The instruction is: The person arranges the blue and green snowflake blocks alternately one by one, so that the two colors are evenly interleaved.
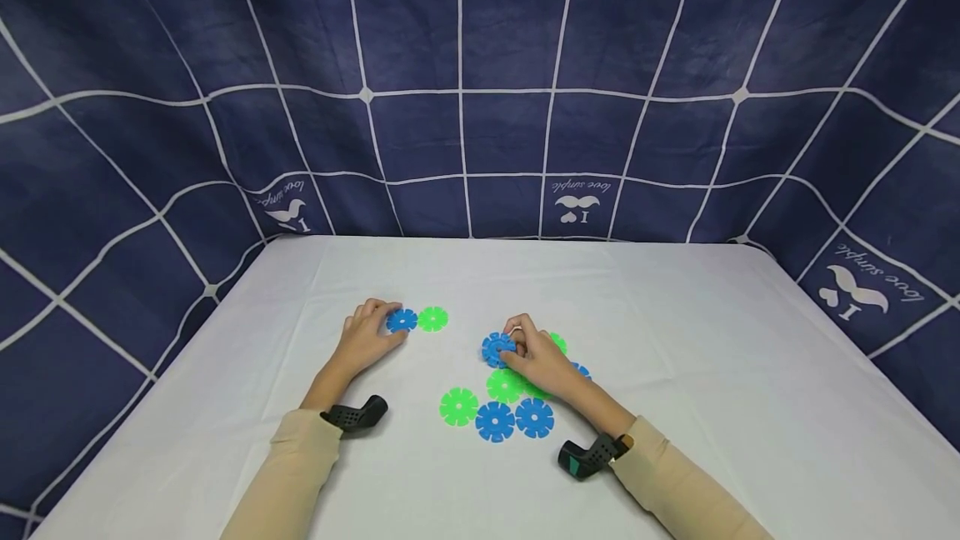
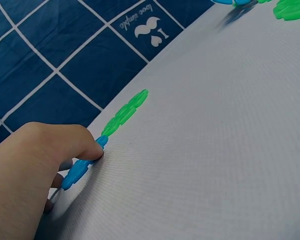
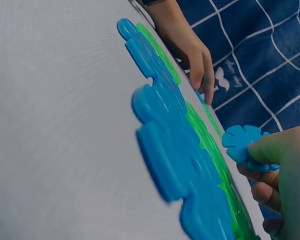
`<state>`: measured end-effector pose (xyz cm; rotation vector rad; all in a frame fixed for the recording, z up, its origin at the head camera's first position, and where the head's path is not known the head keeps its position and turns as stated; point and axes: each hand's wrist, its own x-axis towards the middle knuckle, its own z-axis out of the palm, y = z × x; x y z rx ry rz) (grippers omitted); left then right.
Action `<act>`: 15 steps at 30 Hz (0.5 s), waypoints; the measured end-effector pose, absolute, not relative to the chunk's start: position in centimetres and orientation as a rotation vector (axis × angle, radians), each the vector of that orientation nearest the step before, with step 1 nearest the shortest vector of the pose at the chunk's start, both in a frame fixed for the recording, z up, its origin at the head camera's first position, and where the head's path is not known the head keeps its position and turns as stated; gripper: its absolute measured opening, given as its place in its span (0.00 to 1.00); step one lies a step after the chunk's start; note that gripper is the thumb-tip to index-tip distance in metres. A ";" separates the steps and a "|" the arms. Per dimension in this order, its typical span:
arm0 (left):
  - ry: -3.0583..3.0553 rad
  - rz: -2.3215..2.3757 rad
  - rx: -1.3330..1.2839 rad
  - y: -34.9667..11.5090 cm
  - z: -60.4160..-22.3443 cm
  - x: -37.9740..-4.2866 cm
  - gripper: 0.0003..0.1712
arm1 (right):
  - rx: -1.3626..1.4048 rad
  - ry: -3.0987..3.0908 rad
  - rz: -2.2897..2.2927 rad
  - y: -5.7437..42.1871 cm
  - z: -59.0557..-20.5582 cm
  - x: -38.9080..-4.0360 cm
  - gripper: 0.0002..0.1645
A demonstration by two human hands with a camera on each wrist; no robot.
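Observation:
My left hand [image 1: 363,345] is at the left of the white table, its thumb and fingertips at the edges of a blue flower-shaped plastic disc [image 1: 402,322] that lies flat. A green disc [image 1: 432,319] sits right beside that one in line; in the left wrist view this green disc [image 2: 124,114] runs on from the blue. Farther right, my right hand [image 1: 546,363] pinches another blue flower-shaped disc [image 1: 495,349] between thumb and fingers, raised over the table. In the right wrist view the thumb covers part of this slotted blue disc [image 3: 242,141], and more blue shows just below it.
Below the right hand lies a loose group of discs: a green one [image 1: 458,407], a second green one [image 1: 504,387] and two blue ones, left [image 1: 495,422] and right [image 1: 535,418]. More are partly hidden behind that hand. A dark blue checked cloth [image 1: 502,140] hangs behind the table.

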<state>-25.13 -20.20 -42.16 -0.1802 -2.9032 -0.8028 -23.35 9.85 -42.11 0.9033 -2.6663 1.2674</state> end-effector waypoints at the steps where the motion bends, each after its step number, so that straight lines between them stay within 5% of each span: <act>1: -2.904 -0.803 -0.177 -20.2 -42.2 -25.1 0.33 | 0.907 -2.659 1.273 9.8 -42.1 -23.4 0.17; 15: -2.897 -0.812 -0.191 -20.2 -41.9 -25.0 0.33 | 0.829 -2.601 1.413 9.7 -40.6 -23.6 0.16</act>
